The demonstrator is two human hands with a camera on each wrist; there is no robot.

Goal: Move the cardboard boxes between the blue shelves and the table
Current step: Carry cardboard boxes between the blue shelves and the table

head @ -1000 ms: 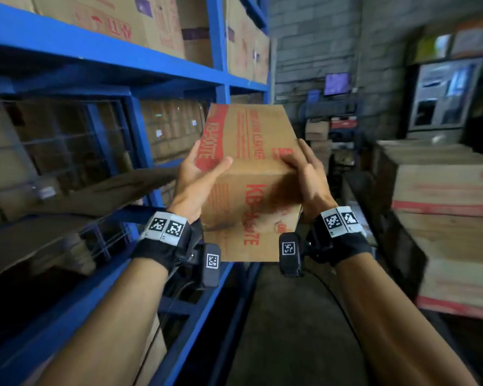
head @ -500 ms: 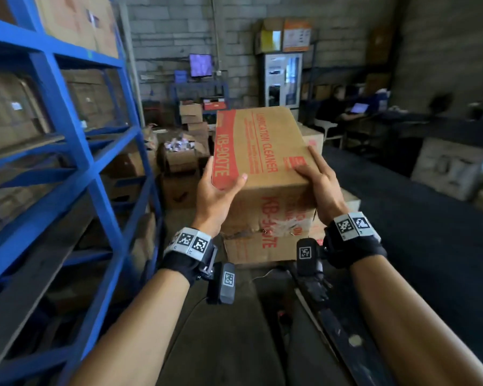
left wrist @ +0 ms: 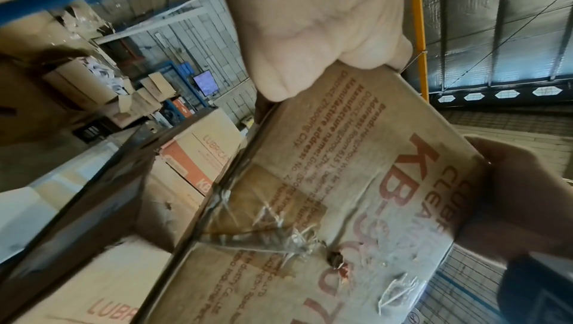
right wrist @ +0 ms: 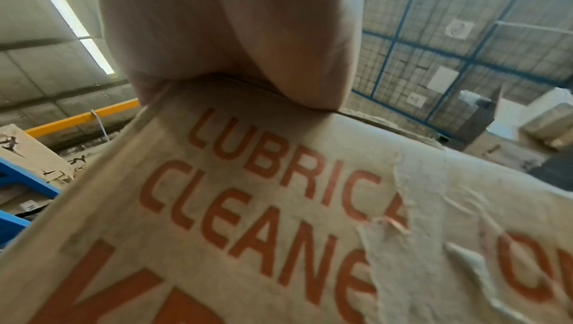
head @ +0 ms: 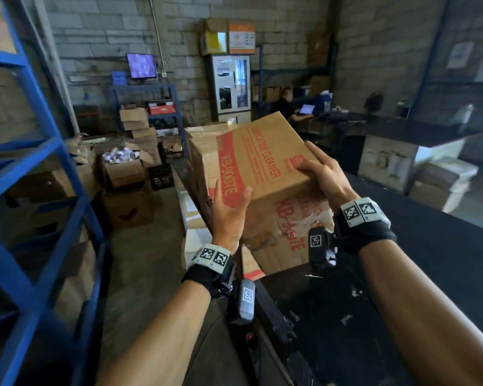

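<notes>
I hold a brown cardboard box (head: 265, 174) with red print "KB-900TE" in both hands, tilted, above the near left corner of the black table (head: 430, 246). My left hand (head: 229, 201) grips its left near edge, thumb on top. My right hand (head: 322, 174) grips the right top corner with its fingers laid over the top. The left wrist view shows the taped end of the box (left wrist: 341, 194) under my left hand (left wrist: 310, 23). The right wrist view shows the box (right wrist: 248, 219) under my right hand (right wrist: 232, 35). The blue shelves (head: 39, 190) stand to the left.
More cardboard boxes (head: 201, 157) of the same kind stand on the table just behind the held one. Open cartons (head: 123, 174) and a black crate (head: 161, 176) sit on the floor in the aisle. A person (head: 285, 107) sits at a desk at the back.
The view has swung right, away from the blue shelves to the table. The box has travelled with both hands, now tilted over the table's near corner beside the stacked boxes.
</notes>
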